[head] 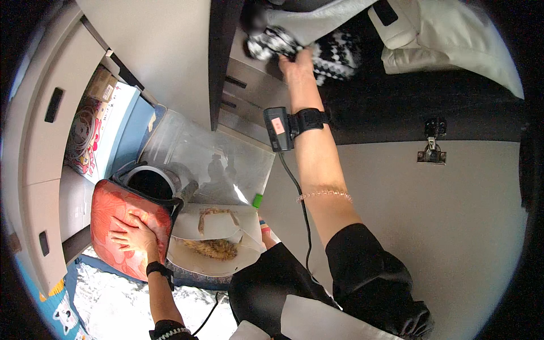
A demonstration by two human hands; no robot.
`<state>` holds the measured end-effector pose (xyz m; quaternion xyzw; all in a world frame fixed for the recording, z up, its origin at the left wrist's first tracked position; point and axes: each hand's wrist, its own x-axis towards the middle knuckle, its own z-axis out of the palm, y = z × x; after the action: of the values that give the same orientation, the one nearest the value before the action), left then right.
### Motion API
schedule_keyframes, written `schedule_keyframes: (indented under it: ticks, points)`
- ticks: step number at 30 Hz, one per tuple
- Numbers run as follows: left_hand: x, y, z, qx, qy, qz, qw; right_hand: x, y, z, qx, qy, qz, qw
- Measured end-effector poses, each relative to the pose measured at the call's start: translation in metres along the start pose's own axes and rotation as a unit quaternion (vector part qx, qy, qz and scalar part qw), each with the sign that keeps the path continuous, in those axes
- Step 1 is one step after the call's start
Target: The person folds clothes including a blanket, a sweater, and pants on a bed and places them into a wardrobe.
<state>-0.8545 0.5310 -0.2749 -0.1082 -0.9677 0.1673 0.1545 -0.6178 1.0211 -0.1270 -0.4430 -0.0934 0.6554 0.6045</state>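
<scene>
My left hand (pixel 135 235) lies flat, fingers spread, on a red leaf-patterned cushion (pixel 127 199) with dark edging, which may be part of a chair. At the top, my right hand (pixel 297 63) reaches into a dark open cupboard (pixel 365 110). Its fingers are closed on a black-and-white patterned cloth (pixel 338 55), blurred by motion; the fingertips are partly hidden by the cloth. Light grey fabric (pixel 314 21) hangs just above that hand. Folded pale fabric (pixel 450 46) lies to its right inside the cupboard.
Between my arms stands an open white container or bag (pixel 204 263) with a brown furry item (pixel 216 249). Behind it are a transparent plastic sheet or box (pixel 225 170) and a dark-mouthed round container (pixel 151 182). A cupboard door with a metal hinge (pixel 432 151) is at right; a cable (pixel 301 195) trails from my right wrist.
</scene>
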Motion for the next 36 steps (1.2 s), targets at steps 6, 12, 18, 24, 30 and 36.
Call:
schedule_keyframes:
  ticks: [6,12,18,24,30,36]
  points:
    - [0.002,-0.009,-0.001,0.031,-0.032,-0.016,0.999,-0.068,-0.015,-0.017,-0.545,-0.104,-0.128,0.822]
    - [0.002,0.0,-0.008,0.026,-0.046,-0.014,0.998,-0.054,-0.017,-0.037,-0.845,-0.074,-0.393,0.355]
    - [0.0,0.008,-0.015,-0.024,-0.017,0.015,0.999,0.091,-0.004,-0.1,-0.863,-0.136,-0.317,0.37]
    - [0.001,-0.001,-0.003,0.003,-0.02,-0.002,1.0,0.134,-0.081,-0.09,-0.845,-0.077,-0.338,0.407]
    - [0.001,-0.002,-0.002,-0.015,0.008,0.004,1.0,0.125,-0.074,-0.098,-0.832,-0.018,-0.358,0.423]
    - [0.001,-0.001,-0.004,0.02,-0.02,0.004,1.0,0.124,-0.095,-0.097,-0.812,0.006,-0.367,0.453]
